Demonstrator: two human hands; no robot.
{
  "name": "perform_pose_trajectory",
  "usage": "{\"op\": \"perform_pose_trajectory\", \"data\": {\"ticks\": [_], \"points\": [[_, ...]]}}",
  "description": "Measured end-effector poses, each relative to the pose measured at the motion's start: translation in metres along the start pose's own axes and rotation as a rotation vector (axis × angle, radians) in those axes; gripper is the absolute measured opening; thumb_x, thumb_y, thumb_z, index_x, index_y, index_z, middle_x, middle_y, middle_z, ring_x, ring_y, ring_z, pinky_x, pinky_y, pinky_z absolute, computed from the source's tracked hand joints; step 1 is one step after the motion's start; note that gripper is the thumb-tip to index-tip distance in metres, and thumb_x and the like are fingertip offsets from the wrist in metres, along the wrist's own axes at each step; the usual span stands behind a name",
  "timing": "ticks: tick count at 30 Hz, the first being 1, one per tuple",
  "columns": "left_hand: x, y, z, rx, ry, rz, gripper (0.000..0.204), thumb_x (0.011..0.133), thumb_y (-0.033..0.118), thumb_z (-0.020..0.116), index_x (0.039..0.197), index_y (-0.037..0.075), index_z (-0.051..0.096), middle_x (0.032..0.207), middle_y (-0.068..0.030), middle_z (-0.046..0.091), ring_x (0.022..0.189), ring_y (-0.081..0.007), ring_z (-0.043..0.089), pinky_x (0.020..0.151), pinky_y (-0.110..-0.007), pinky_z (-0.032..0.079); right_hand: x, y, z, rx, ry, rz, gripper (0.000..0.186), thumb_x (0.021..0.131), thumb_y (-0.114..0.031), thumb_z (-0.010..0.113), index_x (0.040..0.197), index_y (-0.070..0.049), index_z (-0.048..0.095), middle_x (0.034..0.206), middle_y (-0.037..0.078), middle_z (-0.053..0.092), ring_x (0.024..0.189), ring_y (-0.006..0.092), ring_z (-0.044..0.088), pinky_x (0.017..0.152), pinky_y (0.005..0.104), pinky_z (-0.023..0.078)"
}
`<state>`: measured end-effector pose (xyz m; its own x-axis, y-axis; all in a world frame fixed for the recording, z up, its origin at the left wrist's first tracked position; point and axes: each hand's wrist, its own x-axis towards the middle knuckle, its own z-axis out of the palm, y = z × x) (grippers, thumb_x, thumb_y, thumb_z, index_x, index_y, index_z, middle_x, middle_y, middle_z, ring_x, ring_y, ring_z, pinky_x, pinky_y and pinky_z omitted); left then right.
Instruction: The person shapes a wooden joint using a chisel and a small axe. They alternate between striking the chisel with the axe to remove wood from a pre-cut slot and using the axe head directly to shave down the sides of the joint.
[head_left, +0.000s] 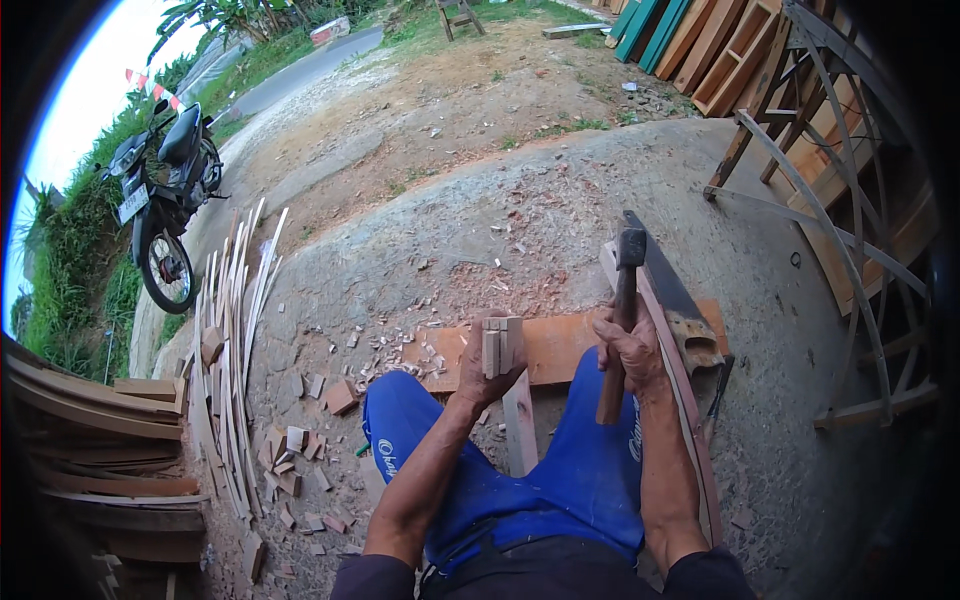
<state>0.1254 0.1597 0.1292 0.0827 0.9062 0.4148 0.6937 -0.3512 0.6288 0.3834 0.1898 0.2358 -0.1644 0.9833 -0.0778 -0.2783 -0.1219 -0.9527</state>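
Observation:
My left hand (480,372) is closed around a small block of pale wood (498,345), with cut or stepped pieces showing at its top. My right hand (635,350) grips the wooden handle of a hammer (626,290), whose dark metal head points away from me. Beneath both hands an orange-brown board (560,350) lies crosswise in front of my knees. Just right of my right hand rests a handsaw (680,300), its wooden grip toward me, beside a long curved strip of wood (680,420).
Wood offcuts (290,460) and chips litter the concrete. Long thin strips (235,360) lie at left, near stacked planks (110,480) and a parked motorcycle (165,190). A metal-and-wood frame (850,200) stands at right, with boards (710,50) leaning behind it.

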Motion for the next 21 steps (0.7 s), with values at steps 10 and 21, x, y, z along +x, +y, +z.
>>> {"op": "perform_pose_trajectory", "data": {"ticks": [10,21], "points": [[0.011,0.021,-0.003,0.025,0.094,-0.052,0.062,0.078,0.009,0.075,0.131,0.006,0.043,0.101,-0.0143,0.06,0.087,-0.0305,0.065,0.077,-0.041,0.055,-0.039,0.0,0.026,0.128,0.025,-0.148,0.049,0.093,-0.007,0.071,0.133,-0.006,0.043,0.069,0.0,0.051,0.048,0.009,0.051,0.043,0.027,0.046],[0.061,0.017,0.003,-0.093,0.133,-0.195,0.063,0.078,0.008,0.076,0.132,0.002,0.044,0.099,-0.0139,0.062,0.092,-0.0274,0.066,0.081,-0.04,0.055,-0.021,-0.063,0.021,-0.963,-0.262,-0.229,0.065,0.094,-0.019,0.068,0.149,-0.001,0.04,0.121,0.031,0.065,0.104,0.0464,0.068,0.09,0.0497,0.054]]}}
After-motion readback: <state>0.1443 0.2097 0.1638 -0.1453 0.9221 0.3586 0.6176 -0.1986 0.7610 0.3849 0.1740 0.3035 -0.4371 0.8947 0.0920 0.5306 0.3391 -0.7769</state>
